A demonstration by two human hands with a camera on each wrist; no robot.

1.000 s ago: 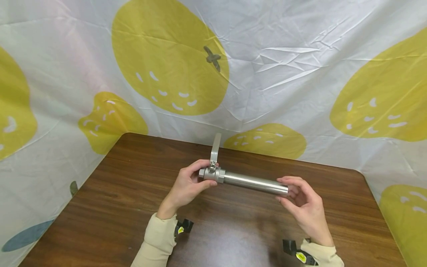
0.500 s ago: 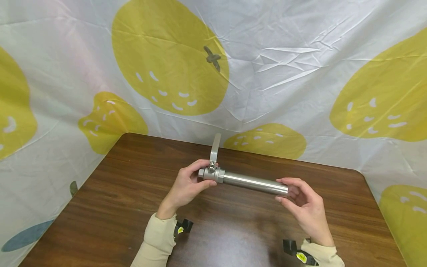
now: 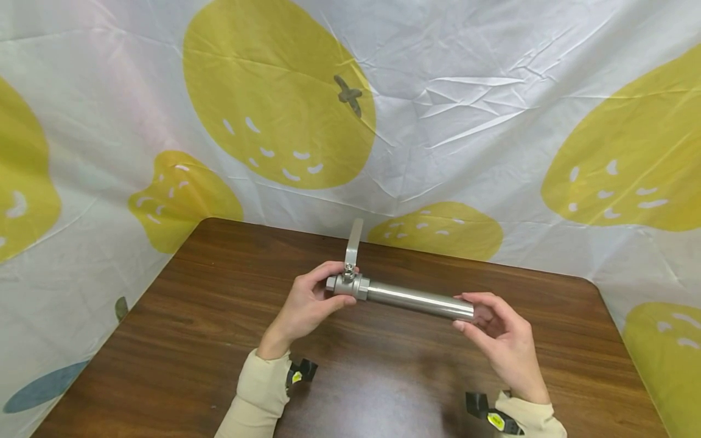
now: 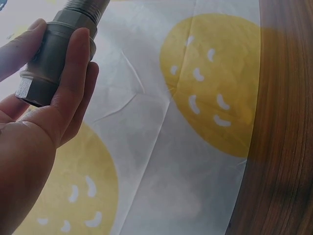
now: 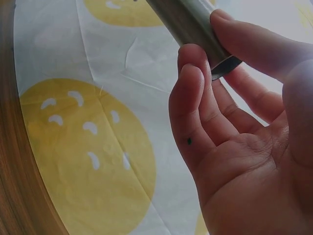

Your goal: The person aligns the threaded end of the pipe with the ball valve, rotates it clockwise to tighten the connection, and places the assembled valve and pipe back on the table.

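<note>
A metal ball valve (image 3: 347, 286) with a flat lever handle (image 3: 354, 243) is joined to a smooth steel pipe (image 3: 416, 300). My left hand (image 3: 303, 304) grips the valve body between thumb and fingers, with the lever pointing away toward the back. In the left wrist view, threads (image 4: 84, 6) show at the pipe end beyond the valve's hex collar (image 4: 76, 20). My right hand (image 3: 506, 340) holds the pipe's free end by thumb and fingertips. Its open rim (image 5: 226, 67) shows in the right wrist view, the palm behind it apart from the metal.
Both hands are over a brown wooden table (image 3: 219, 328). Behind and beside it hangs a white curtain (image 3: 465, 61) printed with large yellow fruit. Each wrist wears a small black camera strap (image 3: 495, 420) by a beige sleeve (image 3: 254, 389).
My right fingers shift very slightly to the right along with the pipe's end. The left hand and the valve stay nearly still.
</note>
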